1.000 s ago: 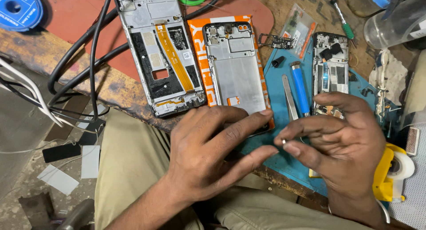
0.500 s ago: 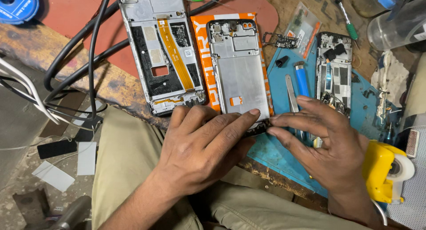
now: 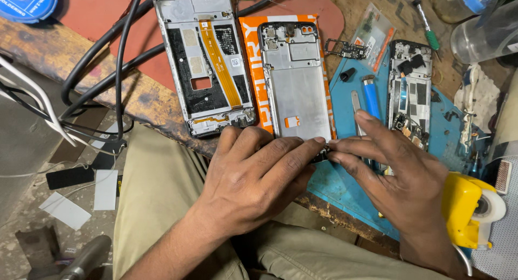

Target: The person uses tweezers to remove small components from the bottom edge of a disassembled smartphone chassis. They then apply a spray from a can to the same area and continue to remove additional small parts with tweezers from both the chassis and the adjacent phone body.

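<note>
Both hands have slid up the bench since the earlier frame and now meet at the lower edge of the silver phone frame (image 3: 298,83), which lies long axis 12 to 6 on an orange card (image 3: 252,69). Left hand (image 3: 259,177) lies flat at its 6 o'clock, fingers together, nothing visibly pinched; right hand (image 3: 402,180) reaches in from 4 o'clock, fingertips (image 3: 337,149) nipping a small dark part (image 3: 319,157)

Worn wooden workbench (image 3: 162,110) under bright light; dusty grey floor (image 3: 32,204) strewn with paper scraps (image 3: 65,210).
</note>
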{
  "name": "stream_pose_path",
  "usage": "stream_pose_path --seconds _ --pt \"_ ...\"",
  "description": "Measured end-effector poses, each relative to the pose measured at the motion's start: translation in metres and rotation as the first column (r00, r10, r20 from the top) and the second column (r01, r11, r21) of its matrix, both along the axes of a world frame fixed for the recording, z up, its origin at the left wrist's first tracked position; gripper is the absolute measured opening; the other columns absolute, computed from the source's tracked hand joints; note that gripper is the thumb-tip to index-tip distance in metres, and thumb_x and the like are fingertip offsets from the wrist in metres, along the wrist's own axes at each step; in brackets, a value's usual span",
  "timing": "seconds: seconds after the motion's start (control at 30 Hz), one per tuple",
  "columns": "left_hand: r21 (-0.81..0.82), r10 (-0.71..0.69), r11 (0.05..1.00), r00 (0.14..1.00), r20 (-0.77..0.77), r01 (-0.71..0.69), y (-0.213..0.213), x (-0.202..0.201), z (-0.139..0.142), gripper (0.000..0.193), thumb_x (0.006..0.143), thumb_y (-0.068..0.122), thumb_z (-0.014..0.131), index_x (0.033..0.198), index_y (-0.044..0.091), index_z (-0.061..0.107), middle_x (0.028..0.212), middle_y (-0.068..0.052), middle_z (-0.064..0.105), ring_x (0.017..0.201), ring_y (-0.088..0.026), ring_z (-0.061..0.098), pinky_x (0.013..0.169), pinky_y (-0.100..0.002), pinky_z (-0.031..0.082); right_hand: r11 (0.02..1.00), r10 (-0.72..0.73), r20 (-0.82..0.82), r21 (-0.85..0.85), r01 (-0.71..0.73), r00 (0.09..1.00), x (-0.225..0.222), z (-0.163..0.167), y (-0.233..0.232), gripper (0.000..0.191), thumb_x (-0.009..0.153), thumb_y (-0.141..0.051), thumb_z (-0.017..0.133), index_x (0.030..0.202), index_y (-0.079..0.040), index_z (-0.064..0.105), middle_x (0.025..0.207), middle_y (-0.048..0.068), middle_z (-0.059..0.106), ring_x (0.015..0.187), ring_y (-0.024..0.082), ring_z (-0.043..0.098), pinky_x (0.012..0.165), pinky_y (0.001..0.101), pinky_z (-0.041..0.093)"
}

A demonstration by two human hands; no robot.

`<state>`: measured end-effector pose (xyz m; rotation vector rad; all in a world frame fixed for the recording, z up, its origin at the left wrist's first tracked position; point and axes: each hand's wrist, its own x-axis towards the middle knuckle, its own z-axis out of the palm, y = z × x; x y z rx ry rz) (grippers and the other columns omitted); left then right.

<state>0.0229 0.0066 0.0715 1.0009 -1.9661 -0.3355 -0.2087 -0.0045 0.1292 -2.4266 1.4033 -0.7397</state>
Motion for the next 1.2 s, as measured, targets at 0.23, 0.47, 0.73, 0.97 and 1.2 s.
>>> stream_pose_path --seconds 0.23,0.47,0.73,0.97,1.2 --pt "-0.002 0.001 1.000 1.000 -0.006 -0.001 0.000 -0.001 0.000 0.042 0.094 0.024 0.080 0.133 0.015 0.067 0.114 0.004 0.070 0.092 -0.020 0.055 0.079 -0.037 0.038 0.995 0.054 -0.106 -0.081 -0.062 0.993 -0.003 0.002 -0.002 0.065 0.085 -0.002 0.087 0.140 -0.003 0.055 0.100 0.007 0.078 0.096 0.019 0.077 0.084 0.0310 0.059" --pt "-0.021 0.007 1.000 1.000 -0.007 -0.007 -0.001 -0.002 -0.001 0.040 0.093 0.025 0.082 0.129 0.014 0.069 0.115 0.003 0.070 0.092 -0.019 0.056 0.078 -0.037 0.038 0.999 -0.034 0.017 0.032 0.034 0.999 0.003 0.006 0.000 0.061 0.083 0.000 0.083 0.136 -0.001 0.054 0.113 0.012 0.074 0.100 0.020 0.077 0.087 0.0279 0.062" --pt "-0.053 -0.010 0.999 0.996 -0.084 0.006 -0.006 0.000 -0.003 0.034 0.091 0.020 0.087 0.119 0.011 0.071 0.114 0.001 0.070 0.094 -0.020 0.058 0.078 -0.036 0.042 0.991 0.060 -0.190 -0.107 -0.081 0.980 -0.005 0.017 -0.010 0.031 0.068 0.000 0.080 0.099 -0.007 0.078 0.094 0.006 0.072 0.084 0.024 0.071 0.074 0.0371 0.053" --pt "-0.087 -0.008 0.996 0.997 -0.073 0.002 -0.007 0.003 -0.008 0.025 0.092 0.017 0.087 0.110 0.007 0.074 0.113 -0.002 0.070 0.100 -0.023 0.062 0.079 -0.037 0.045 0.980 0.094 -0.280 -0.144 -0.139 0.955 -0.008 0.011 -0.011 0.040 0.059 -0.004 0.079 0.097 -0.014 0.082 0.085 0.002 0.066 0.076 0.022 0.060 0.067 0.0381 0.049" --pt "-0.086 -0.035 0.996 0.996 -0.083 0.027 -0.008 0.005 -0.009 0.022 0.092 0.015 0.086 0.108 0.006 0.074 0.115 -0.003 0.070 0.102 -0.023 0.064 0.081 -0.037 0.046 0.977 0.109 -0.330 -0.137 -0.162 0.938 -0.005 0.011 -0.011 0.038 0.062 -0.008 0.081 0.100 -0.016 0.082 0.088 0.001 0.066 0.079 0.025 0.059 0.072 0.0414 0.049"
